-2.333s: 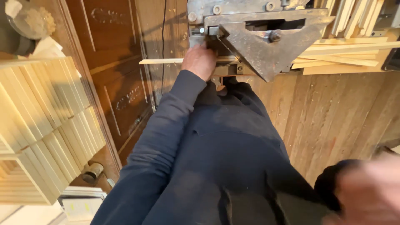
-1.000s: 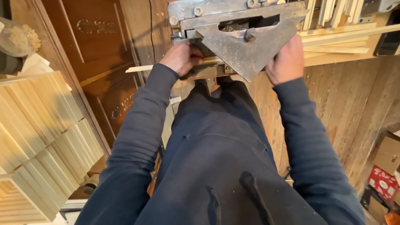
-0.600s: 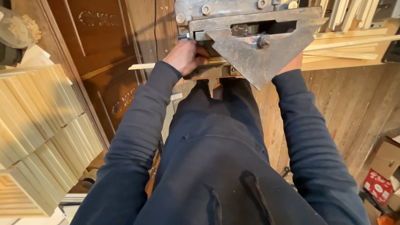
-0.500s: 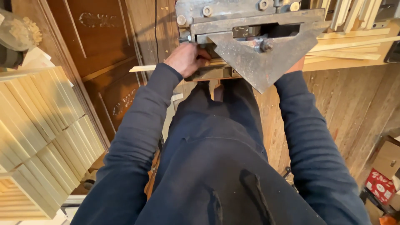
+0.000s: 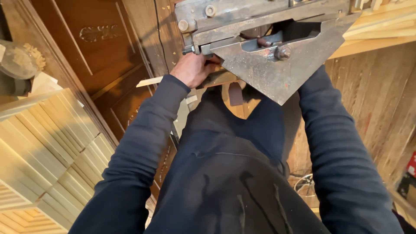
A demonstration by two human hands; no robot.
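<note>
Several stacks of pale wooden slats stood at the far left, beside a dark carved wooden door panel that ran up the frame behind them. Further right, the left hand reached forward out of a dark sleeve and rested on a thin wooden strip, whose light end stuck out to the left of the knuckles; the fingers curled over the strip where it passed under the machine, though how tightly they gripped could not be told. Directly above and to the right of that hand sat the worn grey metal machine, its bolted upper body overhanging a triangular steel guard plate with a round bolt head near its middle. The strip ran beneath this plate, so its middle was hidden. On the right, the other dark sleeve rose toward the plate's right edge, but the right hand itself was covered by the guard, and whether it grasped anything could not be told. More light slats lay on the bench at the upper right.
</note>
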